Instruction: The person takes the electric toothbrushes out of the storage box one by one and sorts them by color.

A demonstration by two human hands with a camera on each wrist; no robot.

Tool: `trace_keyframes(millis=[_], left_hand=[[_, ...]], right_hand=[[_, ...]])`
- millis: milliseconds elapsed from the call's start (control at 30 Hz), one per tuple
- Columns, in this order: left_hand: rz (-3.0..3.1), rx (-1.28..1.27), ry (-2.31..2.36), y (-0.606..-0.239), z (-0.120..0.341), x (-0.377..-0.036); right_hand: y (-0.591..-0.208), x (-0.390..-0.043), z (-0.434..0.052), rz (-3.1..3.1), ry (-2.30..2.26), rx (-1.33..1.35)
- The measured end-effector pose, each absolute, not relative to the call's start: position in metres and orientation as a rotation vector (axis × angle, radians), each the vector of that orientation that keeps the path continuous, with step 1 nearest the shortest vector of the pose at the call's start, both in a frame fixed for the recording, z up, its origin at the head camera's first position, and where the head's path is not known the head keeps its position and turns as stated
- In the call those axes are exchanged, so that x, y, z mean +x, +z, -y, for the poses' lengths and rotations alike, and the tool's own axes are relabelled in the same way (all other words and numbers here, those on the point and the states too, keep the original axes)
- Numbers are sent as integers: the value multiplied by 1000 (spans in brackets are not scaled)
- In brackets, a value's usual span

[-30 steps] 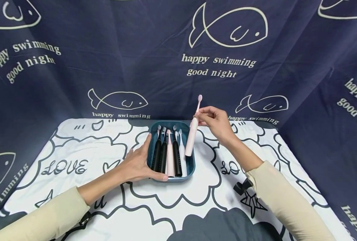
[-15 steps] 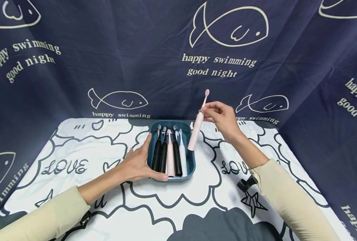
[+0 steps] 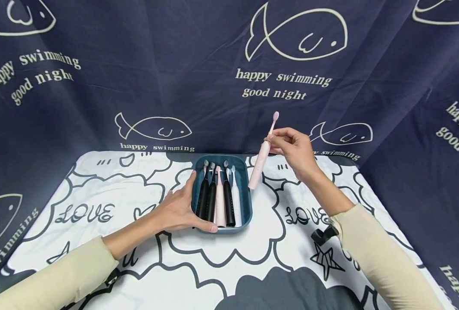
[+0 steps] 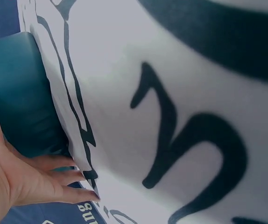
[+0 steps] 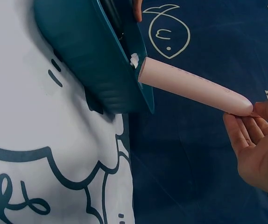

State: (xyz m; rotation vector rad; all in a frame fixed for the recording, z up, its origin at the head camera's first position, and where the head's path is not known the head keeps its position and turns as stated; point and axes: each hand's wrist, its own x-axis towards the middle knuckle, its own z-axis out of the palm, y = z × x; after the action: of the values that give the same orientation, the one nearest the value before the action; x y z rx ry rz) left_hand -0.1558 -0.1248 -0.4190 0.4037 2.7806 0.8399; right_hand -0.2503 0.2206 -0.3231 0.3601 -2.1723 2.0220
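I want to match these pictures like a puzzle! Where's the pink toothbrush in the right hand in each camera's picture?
Head: right of centre, the pink toothbrush tilts in the right hand.
Left wrist: it isn't in this picture.
Right wrist: right of centre, its handle slants from the hand toward the blue tray.
Shared landmark: the blue tray, near the centre in head, upper left in left wrist, top in right wrist.
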Motion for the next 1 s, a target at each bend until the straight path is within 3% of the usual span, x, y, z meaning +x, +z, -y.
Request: trace_keyframes(millis=[1000], left_hand=[[-2761, 412, 810, -419, 125, -155]], right_hand=[[-323, -256, -247, 2242, 1829, 328]])
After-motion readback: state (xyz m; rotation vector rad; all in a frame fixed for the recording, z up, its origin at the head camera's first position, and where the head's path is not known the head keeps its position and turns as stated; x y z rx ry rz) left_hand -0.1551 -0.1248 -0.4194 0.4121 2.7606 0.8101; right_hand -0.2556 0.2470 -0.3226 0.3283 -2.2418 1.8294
